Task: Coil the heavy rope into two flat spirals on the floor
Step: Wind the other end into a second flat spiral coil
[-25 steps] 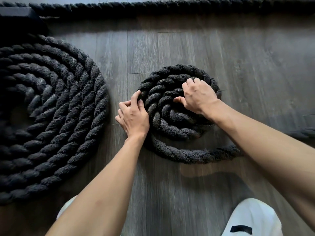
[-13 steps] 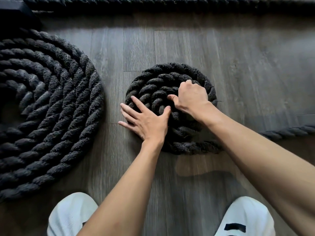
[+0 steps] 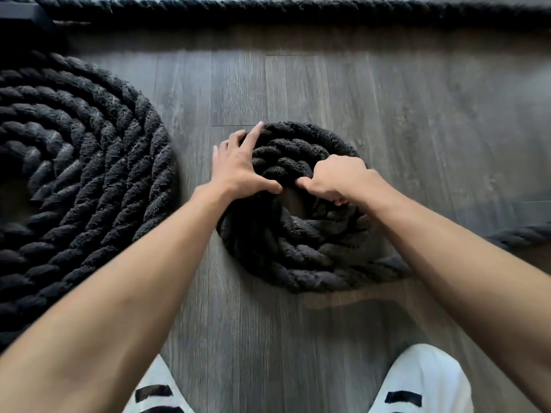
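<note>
A thick black rope forms a large flat spiral [image 3: 89,180] on the left of the grey wood floor. A smaller spiral [image 3: 301,248] lies in the middle, with a small gap of floor at its centre. My left hand [image 3: 238,165] rests flat on the small spiral's left rim, fingers spread and thumb reaching inward. My right hand [image 3: 340,177] is curled around the inner turns near the centre, gripping the rope. The rope's free run [image 3: 521,235] leaves the small spiral to the right.
A straight length of the same rope [image 3: 298,11] runs along the far edge of the floor. A dark object [image 3: 21,13] sits at the far left corner. My two white shoes [image 3: 423,383] stand at the bottom, close to the small spiral.
The small spiral has turned and its outer turn has drawn in tighter. My left hand slid from the near-left rim up to the far-left rim. My right hand stayed curled at the centre.
</note>
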